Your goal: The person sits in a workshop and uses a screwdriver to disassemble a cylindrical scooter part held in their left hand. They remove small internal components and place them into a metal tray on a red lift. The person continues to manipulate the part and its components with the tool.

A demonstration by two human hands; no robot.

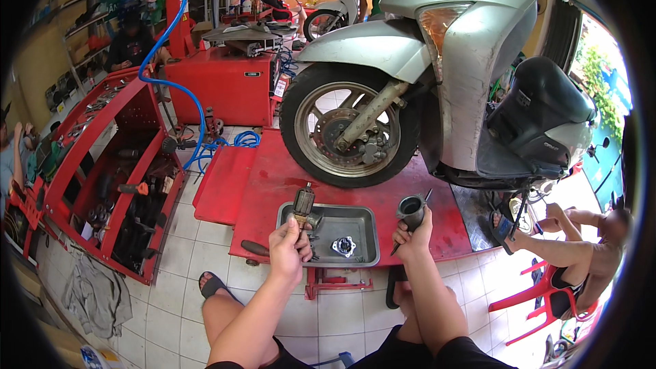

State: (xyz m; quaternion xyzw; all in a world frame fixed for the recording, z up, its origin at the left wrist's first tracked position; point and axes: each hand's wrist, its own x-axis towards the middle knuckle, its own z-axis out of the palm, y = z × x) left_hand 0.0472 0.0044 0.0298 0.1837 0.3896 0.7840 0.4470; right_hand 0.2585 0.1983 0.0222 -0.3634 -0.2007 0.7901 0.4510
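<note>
My left hand [290,246] is closed around the lower end of a motor armature [304,199], held upright over the left side of a grey metal tray [362,221]. My right hand [416,238] grips a dark cylindrical motor housing [411,212], its open end tilted up. A thin dark rod-like tool also sticks out above and below the right hand; its kind is unclear. In the tray lies a round metal end cover [344,246] with a dark centre. Small dark parts lie near my left fingers, partly hidden. A dark tool handle [255,248] rests left of the tray.
A silver scooter [454,61] stands on the red lift platform [273,164] ahead. At left are a red tool cart [147,184], a hanging blue hose [179,7] and a grey cloth [96,294] on the floor. A person [581,246] sits at right; others are farther back.
</note>
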